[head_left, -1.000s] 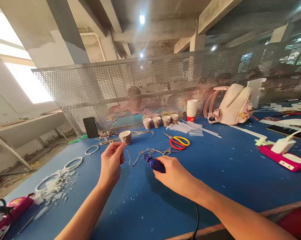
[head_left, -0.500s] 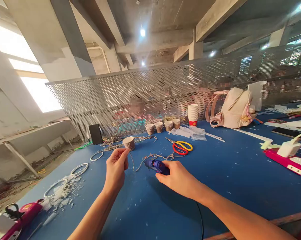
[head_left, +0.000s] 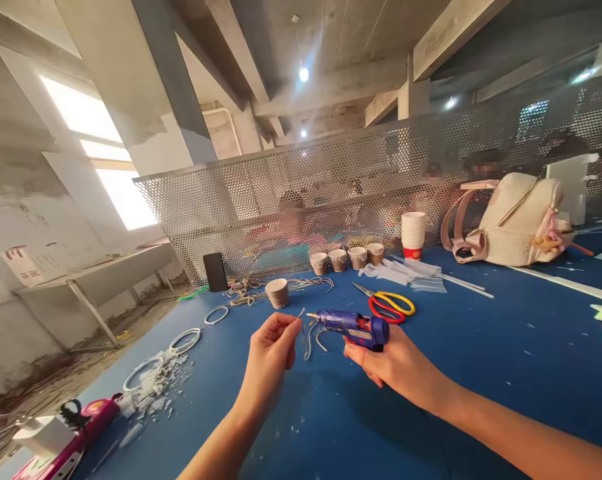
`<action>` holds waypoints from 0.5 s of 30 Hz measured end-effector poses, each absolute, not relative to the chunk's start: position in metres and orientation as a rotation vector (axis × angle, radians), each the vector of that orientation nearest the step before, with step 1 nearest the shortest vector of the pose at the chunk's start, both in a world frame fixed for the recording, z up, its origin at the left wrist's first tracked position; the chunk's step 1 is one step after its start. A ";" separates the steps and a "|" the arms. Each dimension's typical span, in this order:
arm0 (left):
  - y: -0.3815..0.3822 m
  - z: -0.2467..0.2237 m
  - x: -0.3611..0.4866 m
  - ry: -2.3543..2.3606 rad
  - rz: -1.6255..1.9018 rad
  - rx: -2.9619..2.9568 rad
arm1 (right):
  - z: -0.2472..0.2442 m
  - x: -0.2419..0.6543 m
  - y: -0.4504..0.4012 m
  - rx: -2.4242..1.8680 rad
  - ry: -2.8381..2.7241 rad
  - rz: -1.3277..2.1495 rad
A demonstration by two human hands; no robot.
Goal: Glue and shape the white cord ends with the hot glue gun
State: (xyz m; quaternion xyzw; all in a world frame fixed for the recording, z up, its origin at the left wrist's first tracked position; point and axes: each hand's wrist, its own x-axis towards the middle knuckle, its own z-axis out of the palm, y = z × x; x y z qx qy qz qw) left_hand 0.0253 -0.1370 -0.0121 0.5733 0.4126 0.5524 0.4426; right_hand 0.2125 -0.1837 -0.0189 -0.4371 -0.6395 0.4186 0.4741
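Observation:
My left hand [head_left: 273, 347] is closed in a pinch on a thin grey cord [head_left: 307, 347], whose short tip sticks up past the fingertips and whose length trails down toward the table. Wrapped around the handle of a blue hot glue gun [head_left: 348, 325], my right hand [head_left: 398, 360] holds it level, its nozzle pointing left close to the cord's tip. Whether nozzle and cord touch, I cannot tell. Just beyond my left hand stands a cord-wrapped paper cup [head_left: 278, 293]. Scissors [head_left: 388, 303] with red and yellow handles lie behind the glue gun.
Several wrapped cups [head_left: 338, 260], a stack of paper cups [head_left: 413, 237] and clear glue sticks [head_left: 405, 273] lie toward the perforated screen [head_left: 261, 193]. A backpack [head_left: 515, 223] sits right. At left are white rings [head_left: 185, 340], scraps, a phone [head_left: 215, 272] and a pink power strip [head_left: 93, 423].
The glue gun has risen and turned level, its nozzle now close to the cord's tip in my left hand. My view has shifted left, so things appear farther right.

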 end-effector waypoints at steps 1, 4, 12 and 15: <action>-0.138 -0.013 0.027 1.035 1.351 1.417 | -0.021 0.213 -0.186 -1.080 -1.561 1.009; -0.139 -0.015 0.029 1.059 1.317 1.392 | -0.028 0.215 -0.192 -1.071 -1.538 1.002; -0.136 -0.015 0.026 1.082 1.280 1.320 | -0.034 0.217 -0.194 -1.092 -1.500 1.070; -0.139 -0.013 0.027 1.080 1.256 1.334 | -0.037 0.215 -0.194 -1.073 -1.494 1.075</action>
